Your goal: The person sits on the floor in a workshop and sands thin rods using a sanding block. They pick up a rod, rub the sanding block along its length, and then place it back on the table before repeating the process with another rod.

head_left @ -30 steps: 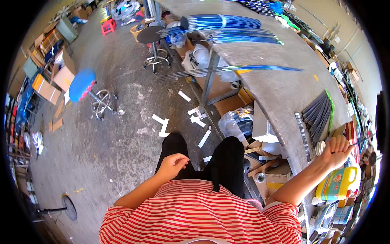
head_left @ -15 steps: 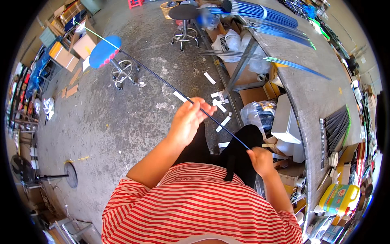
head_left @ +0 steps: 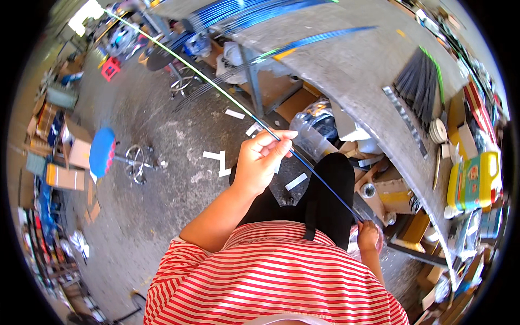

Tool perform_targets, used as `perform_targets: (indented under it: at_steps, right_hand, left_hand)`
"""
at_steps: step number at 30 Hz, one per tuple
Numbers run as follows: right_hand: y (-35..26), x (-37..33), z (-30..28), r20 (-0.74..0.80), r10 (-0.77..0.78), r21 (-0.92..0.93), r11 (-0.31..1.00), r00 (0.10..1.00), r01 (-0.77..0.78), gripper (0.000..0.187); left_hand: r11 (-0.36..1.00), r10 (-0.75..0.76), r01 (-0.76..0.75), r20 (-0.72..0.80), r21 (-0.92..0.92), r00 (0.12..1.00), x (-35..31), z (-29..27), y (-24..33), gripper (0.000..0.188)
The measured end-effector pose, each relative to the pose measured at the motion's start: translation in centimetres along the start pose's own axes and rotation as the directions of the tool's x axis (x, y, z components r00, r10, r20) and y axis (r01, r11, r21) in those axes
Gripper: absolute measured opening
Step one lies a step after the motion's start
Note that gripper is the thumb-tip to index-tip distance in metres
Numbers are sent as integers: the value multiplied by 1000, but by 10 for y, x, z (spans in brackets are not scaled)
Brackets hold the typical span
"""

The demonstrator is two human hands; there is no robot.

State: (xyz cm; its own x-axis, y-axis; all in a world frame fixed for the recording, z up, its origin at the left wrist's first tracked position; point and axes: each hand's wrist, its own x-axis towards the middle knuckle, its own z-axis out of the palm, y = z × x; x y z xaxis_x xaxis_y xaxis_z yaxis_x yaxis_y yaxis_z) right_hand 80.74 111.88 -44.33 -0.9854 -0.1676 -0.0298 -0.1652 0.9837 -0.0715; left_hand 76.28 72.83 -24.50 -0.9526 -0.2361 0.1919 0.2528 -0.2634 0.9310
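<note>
A long thin rod (head_left: 326, 184) runs slantwise between my hands. It is dark blue near me and pale yellow-green along its far length, which reaches up to the upper left. My left hand (head_left: 262, 165) is closed round the blue part with thumb and fingers, just behind the colour change. Lower and to the right, my right hand (head_left: 369, 236) is closed on the near end of the rod, beside my right knee. The very end is hidden in that hand.
A grey workbench (head_left: 357, 70) curves along the right, with blue rods (head_left: 271, 13), a bundle of dark rods (head_left: 420, 86) and a yellow jug (head_left: 474, 181). Boxes and bags crowd its underside. A blue-seated stool (head_left: 102, 151) and white paper strips (head_left: 296, 181) are on the floor.
My view has turned right. More yellow-green length now shows beyond my left hand, and less blue. My right hand has moved down and right, farther from my left. Both hands stay closed on the rod.
</note>
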Motion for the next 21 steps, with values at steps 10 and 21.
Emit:
perform_targets:
  at_steps: [10,21]
  right_hand:
    - [24,-54,24,100,303,80,947,948,-312,19]
    - [33,-71,31,89,402,108,906,911,-410,18]
  left_hand:
    - [994,-101,109,219,-27,970,31,60,-42,23]
    - [990,-123,137,311,-23,943,41,88,-61,25]
